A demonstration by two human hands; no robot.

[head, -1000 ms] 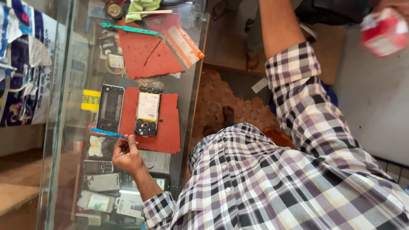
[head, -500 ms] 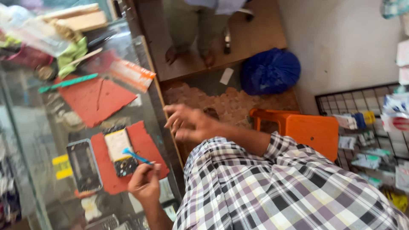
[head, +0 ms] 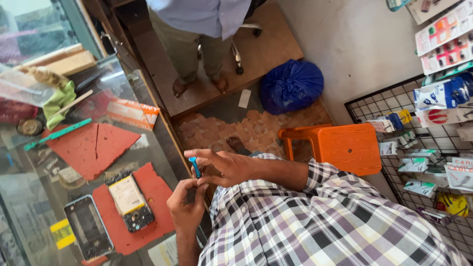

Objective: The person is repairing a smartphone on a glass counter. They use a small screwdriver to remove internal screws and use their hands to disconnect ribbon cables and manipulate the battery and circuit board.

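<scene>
Both hands had come off the glass counter [head: 29, 197] and met over its edge. Right hand [head: 224, 167] pinched the small blue screwdriver [head: 195, 166] upright between thumb and forefinger; left hand [head: 186, 207] was loosely curled, fingertips touching the tool's lower end, no longer at the opened phone [head: 129, 201], which lay left of the fingers on the red mat [head: 157, 197]. Orange stool [head: 345, 145] stood to the right, clear of them.

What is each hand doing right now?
Left hand: fingers touch the small blue screwdriver; grip cannot be told.
Right hand: fingers closed on the screwdriver.
</scene>
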